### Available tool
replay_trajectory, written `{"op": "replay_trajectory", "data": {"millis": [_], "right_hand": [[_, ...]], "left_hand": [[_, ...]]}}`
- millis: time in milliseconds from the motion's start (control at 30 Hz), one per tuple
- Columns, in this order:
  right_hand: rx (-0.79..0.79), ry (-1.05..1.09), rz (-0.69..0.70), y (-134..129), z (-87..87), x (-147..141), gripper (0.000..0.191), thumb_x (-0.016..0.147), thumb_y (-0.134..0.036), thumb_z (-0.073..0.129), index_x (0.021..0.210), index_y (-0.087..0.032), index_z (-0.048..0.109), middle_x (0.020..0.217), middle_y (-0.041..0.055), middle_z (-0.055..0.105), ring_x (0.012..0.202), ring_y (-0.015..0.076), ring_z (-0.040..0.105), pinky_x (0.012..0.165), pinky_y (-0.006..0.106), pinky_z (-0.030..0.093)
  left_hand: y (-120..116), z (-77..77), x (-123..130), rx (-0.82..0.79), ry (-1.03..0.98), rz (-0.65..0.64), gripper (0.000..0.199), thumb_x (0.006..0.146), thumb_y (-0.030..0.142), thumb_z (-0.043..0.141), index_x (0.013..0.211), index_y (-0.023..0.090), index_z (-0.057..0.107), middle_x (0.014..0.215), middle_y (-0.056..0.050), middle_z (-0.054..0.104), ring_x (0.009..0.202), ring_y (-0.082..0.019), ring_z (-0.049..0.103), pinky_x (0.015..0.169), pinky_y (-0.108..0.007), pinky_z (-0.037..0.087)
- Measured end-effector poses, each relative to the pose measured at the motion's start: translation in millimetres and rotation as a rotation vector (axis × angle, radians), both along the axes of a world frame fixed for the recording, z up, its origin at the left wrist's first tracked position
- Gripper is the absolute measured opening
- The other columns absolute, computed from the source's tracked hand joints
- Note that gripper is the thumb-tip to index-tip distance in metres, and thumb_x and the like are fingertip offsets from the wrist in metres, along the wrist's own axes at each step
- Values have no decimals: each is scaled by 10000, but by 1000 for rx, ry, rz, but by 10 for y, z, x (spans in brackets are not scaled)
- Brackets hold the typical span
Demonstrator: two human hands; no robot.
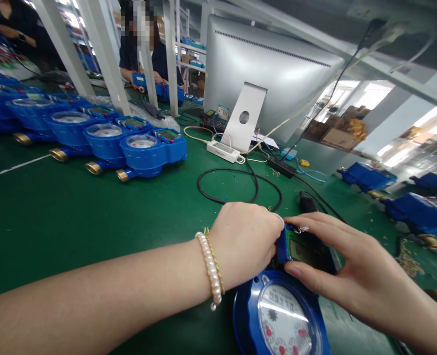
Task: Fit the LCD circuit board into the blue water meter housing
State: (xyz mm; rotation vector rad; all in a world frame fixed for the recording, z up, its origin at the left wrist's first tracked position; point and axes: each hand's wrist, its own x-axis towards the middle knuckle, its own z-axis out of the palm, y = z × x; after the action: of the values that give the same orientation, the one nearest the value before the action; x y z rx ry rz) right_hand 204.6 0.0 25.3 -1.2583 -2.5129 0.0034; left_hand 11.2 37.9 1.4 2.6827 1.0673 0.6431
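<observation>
A blue water meter [285, 320] lies at the bottom of the view, its round dial facing up. Beyond the dial is the meter's box part, with a small grey display [307, 254] and a strip of green circuit board. My right hand [351, 261] holds this box between thumb and fingers, a coiled ring on one finger. Against the box's left edge, my left hand [246, 241] is closed, with a bead bracelet [211, 271] at the wrist. Its fingertips are hidden, so whatever they grip cannot be made out.
Several blue water meters [140, 148] stand in a row at left; others [421, 212] lie at right. A monitor [270, 74], white adapter [223, 150] and looped black cable [199, 185] are ahead on the green table. Two people sit across, behind white posts [105, 59].
</observation>
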Motion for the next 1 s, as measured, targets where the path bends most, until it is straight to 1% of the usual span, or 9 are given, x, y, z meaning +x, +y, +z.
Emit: {"op": "replay_trajectory", "data": {"millis": [100, 167, 267, 333, 400, 500, 667, 800, 1000], "right_hand": [[23, -10, -14, -10, -6, 30, 369, 852, -466, 602, 1147, -258, 525, 1092, 13, 638, 948, 150, 646, 785, 245, 556], [24, -18, -25, -14, -6, 45, 384, 849, -488, 599, 1153, -265, 526, 1098, 13, 638, 955, 154, 647, 792, 252, 560], [16, -37, -32, -13, -5, 51, 400, 842, -503, 604, 1155, -262, 538, 1100, 23, 640, 958, 166, 650, 786, 262, 568], [30, -37, -22, -6, -6, 49, 401, 851, -505, 593, 1158, -254, 538, 1094, 32, 644, 945, 167, 656, 775, 257, 572], [44, -28, -11, 2, -8, 47, 398, 859, -507, 583, 1155, -245, 542, 1082, 39, 650, 927, 170, 664, 759, 248, 577], [42, -29, -19, 7, -12, 48, 413, 843, -508, 606, 1157, -244, 558, 1075, 43, 652, 914, 180, 671, 740, 246, 582], [64, -31, -22, 4, -22, 43, 385, 849, -511, 589, 1133, -253, 566, 1058, 29, 652, 887, 162, 674, 700, 213, 580], [73, -48, -40, -3, -73, 80, 401, 851, -511, 577, 1162, -262, 537, 1093, 24, 641, 924, 173, 665, 713, 216, 583], [49, -70, -112, -43, -159, 175, 414, 859, -498, 554, 1216, -302, 482, 1179, 28, 588, 1011, 212, 635, 761, 235, 590]], "left_hand": [[23, 11, -39, -48, -23, -58, 149, 769, 216, 546, 648, 220, 633, 632, -1, 660, 605, -201, 610, 490, -289, 360], [58, 57, -89, -108, -24, -121, 172, 765, 229, 558, 613, 226, 637, 601, 12, 636, 589, -176, 584, 493, -275, 349], [119, 166, -153, -263, 6, -242, 140, 710, 178, 576, 607, 218, 662, 536, 20, 576, 511, -143, 509, 467, -250, 329], [152, 222, -162, -315, 43, -291, 131, 680, 147, 590, 633, 212, 694, 505, 21, 558, 468, -132, 464, 436, -235, 314], [170, 233, -140, -271, 69, -289, 134, 683, 134, 612, 669, 199, 728, 531, -1, 603, 489, -148, 491, 440, -240, 324], [169, 169, -86, -216, 24, -252, 141, 709, 123, 640, 723, 194, 761, 616, -32, 682, 575, -177, 579, 497, -248, 373], [121, 24, -61, -336, -134, -156, 108, 746, 210, 654, 758, 208, 761, 663, -8, 717, 621, -161, 626, 527, -228, 410], [71, -8, -101, -355, -181, -95, 105, 726, 227, 634, 724, 240, 739, 615, 17, 688, 594, -161, 607, 496, -231, 381], [121, 66, -121, -228, -55, -215, 118, 746, 221, 647, 722, 243, 761, 578, -3, 664, 559, -179, 587, 464, -262, 336]]}}
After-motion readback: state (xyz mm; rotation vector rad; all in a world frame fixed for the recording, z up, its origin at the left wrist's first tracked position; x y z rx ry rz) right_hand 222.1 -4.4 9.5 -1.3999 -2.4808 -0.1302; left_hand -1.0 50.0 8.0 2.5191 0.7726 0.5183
